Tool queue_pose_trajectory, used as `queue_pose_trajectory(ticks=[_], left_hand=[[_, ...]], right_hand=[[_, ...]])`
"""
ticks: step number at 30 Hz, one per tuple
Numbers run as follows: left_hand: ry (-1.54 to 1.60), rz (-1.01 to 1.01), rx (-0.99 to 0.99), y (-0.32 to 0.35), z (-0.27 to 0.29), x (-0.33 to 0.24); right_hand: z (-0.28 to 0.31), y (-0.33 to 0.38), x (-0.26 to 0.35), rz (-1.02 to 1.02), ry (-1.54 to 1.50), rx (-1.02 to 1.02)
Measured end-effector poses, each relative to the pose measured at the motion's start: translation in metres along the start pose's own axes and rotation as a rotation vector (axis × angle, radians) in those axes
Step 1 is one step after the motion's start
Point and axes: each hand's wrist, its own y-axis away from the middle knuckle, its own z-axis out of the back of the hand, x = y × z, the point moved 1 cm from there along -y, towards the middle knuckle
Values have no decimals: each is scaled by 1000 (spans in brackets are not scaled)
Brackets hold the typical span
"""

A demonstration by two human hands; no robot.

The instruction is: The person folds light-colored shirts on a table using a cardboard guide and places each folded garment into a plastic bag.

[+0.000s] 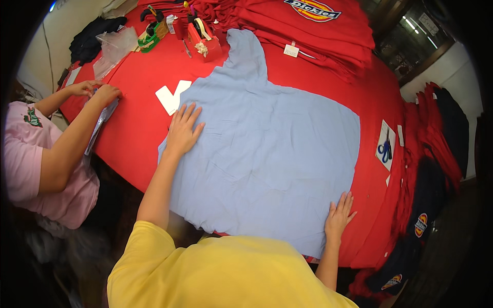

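Note:
A light blue garment (262,149) lies spread out on the red-covered table (131,149), with a sleeve stretching away toward the far side. Its lower edge reaches the table's near edge by my body. My left hand (185,129) rests palm down on its left part, fingers spread, holding nothing. Near its lower right corner, my right hand (339,215) lies flat with fingers apart, partly on the cloth and partly on the red surface. Two white cards (168,98) lie just beyond my left hand.
A stack of folded red garments (313,36) fills the far side. Beside it stand a red tape dispenser (203,38) and a green holder (149,41). Blue-handled scissors (384,149) lie at right. A co-worker in pink (56,159) handles a clear plastic packet (100,120) at left.

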Motion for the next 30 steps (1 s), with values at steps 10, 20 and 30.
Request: queue_pose_trajectory(ticks=[10, 20, 30], left_hand=[[121, -4, 65, -25, -13, 26], [-198, 51, 268, -35, 33, 26], [160, 226, 160, 188, 104, 21]], right_hand=[[-5, 65, -15, -179, -37, -108], [-15, 115, -27, -282, -10, -87], [12, 159, -42, -277, -258, -35]])
